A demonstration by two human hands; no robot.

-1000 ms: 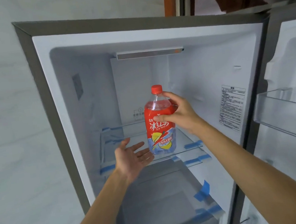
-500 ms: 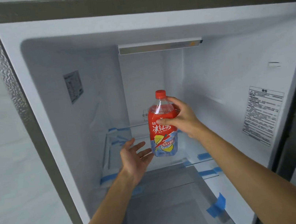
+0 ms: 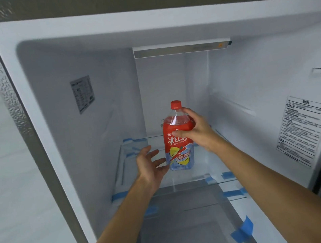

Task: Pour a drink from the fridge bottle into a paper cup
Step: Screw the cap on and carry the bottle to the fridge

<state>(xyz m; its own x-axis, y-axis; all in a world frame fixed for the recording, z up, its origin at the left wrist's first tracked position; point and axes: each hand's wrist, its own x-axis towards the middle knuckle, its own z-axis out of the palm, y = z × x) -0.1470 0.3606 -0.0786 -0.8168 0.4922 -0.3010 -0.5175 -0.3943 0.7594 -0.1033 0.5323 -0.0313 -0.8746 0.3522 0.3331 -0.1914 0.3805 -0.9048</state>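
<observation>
So the ice tea bottle (image 3: 177,139) is upright on the glass shelf (image 3: 203,174), about mid-shelf, inside the open fridge (image 3: 10,81). Right hand (image 3: 197,130) is wrapped around its upper part. Left hand (image 3: 149,165) is open, fingers spread, right by the bottle's lower left side.

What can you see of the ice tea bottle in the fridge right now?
The ice tea bottle is clear plastic with a red screw cap, still on, and a red label with lemon artwork above a pale blue band. Reddish drink shows at the shoulder. It stands upright on the glass shelf, or just above it; I cannot tell which. The right hand has its grip around the upper body. The left hand is open beside the lower part, fingertips at its side.
</observation>
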